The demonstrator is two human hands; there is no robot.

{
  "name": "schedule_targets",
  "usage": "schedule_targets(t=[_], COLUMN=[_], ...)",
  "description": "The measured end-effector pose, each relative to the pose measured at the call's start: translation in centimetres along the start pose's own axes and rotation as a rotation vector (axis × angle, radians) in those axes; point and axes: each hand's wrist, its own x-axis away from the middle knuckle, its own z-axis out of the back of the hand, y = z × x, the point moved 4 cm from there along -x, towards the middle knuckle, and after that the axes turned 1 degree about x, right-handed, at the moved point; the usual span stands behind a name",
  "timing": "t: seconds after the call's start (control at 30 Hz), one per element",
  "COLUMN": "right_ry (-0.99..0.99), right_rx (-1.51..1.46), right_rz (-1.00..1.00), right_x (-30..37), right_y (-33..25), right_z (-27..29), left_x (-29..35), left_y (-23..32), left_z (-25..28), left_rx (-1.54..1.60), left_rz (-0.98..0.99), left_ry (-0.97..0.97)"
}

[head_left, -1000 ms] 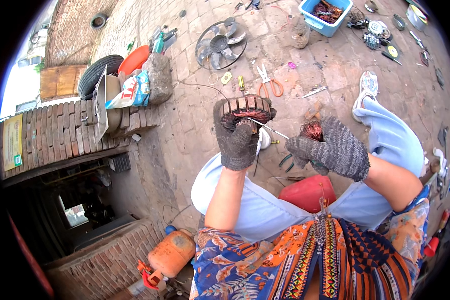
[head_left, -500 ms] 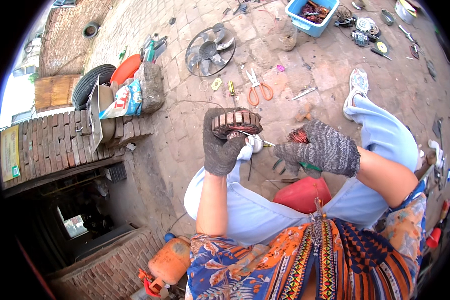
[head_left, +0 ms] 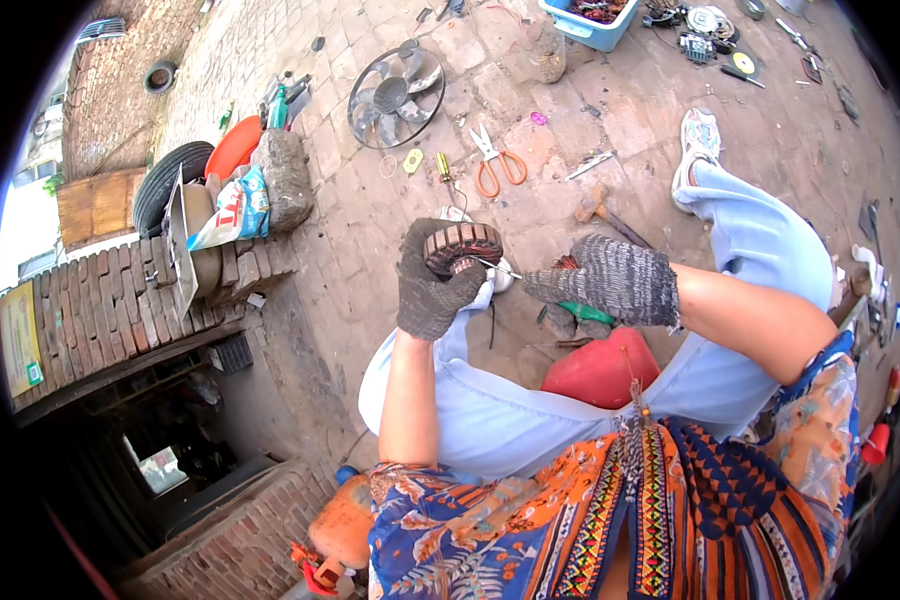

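A motor armature (head_left: pixel 462 243) with a ring of metal segments and copper windings is gripped in my left hand (head_left: pixel 428 295), which wears a dark knit glove. My gloved right hand (head_left: pixel 618 283) is closed on a thin pale metal rod (head_left: pixel 503 270). Its far end reaches the armature's windings beside my left fingers. Some reddish copper wire (head_left: pixel 567 262) peeks out at the upper side of my right hand. Just below that hand shows a green object (head_left: pixel 587 313); I cannot tell whether I hold it.
Beyond my hands lie orange-handled scissors (head_left: pixel 500 165), a yellow screwdriver (head_left: pixel 443 167), a hammer (head_left: pixel 610 212) and a fan wheel (head_left: pixel 395 97). A blue bin (head_left: pixel 592 32) stands farther off. Between my legs sits a red plastic object (head_left: pixel 602 368). A brick ledge (head_left: pixel 110 300) runs at left.
My right hand has moved slightly left and up; less copper wire shows at it. The armature stays in my left hand. The hammer's handle has come into view as the whole picture shifted.
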Motion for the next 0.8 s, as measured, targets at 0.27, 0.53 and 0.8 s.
schedule_targets(t=[0.27,0.53,0.8], right_ry=[-0.158,-0.014,0.511], right_rx=[0.635,0.746,0.940], right_rz=[0.366,0.250,0.453], right_x=[-1.4,0.4,1.0], right_y=[1.3,-1.6,-3.1], right_z=[0.6,0.5,1.9], left_x=[0.9,-0.4,0.5], left_y=[-1.9,-3.6,-2.8], left_z=[-1.3,-1.0,-1.4], left_rx=[-0.082,0.894,1.229], left_rz=[0.035,0.272,0.242], left_ry=[-0.120,0.131,-0.020])
